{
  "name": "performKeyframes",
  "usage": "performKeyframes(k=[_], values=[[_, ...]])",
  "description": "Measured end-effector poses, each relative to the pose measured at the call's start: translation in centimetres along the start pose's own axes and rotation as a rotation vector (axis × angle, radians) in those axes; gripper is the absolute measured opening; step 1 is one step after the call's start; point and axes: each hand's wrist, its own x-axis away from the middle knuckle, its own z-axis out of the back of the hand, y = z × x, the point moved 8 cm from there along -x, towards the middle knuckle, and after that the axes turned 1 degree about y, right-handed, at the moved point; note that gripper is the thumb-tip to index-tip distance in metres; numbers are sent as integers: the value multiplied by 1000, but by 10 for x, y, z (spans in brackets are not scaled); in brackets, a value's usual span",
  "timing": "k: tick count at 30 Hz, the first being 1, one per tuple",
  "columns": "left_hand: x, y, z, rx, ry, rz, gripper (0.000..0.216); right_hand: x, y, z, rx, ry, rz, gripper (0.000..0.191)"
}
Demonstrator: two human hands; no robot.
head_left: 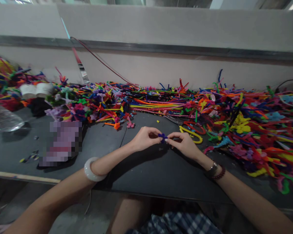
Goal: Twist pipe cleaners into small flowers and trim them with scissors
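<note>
Between my fingertips, just above the dark table, is a small dark purple pipe-cleaner flower (163, 138). My left hand (146, 139) pinches its left side with thumb and forefinger. From the right, my right hand (182, 143) pinches the same piece. Parts of the flower are covered by my fingers. Beyond my right hand lie scissors (174, 120) with partly visible blades, and a yellow bent pipe cleaner (195, 140) beside them.
Heaps of coloured pipe cleaners (158, 105) line the back of the table (146, 175) and spread down the right side. A pixelated object (62, 143) lies at left, near a clear plastic bottle (5, 118) and white rolls (36, 90). A cable (102, 61) hangs along the wall.
</note>
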Motion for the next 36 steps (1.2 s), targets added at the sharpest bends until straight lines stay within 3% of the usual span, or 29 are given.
performKeyframes(k=[14, 25, 36], values=[[1, 4, -7, -104, -97, -42, 20, 1, -10, 3, 168, 22, 119, 18], [4, 14, -4, -222, -8, -122, 20, 5, -18, -2, 279, 19, 243, 16], [5, 15, -8, -222, -52, -140, 18, 4, -10, -7, 173, -75, 156, 16]])
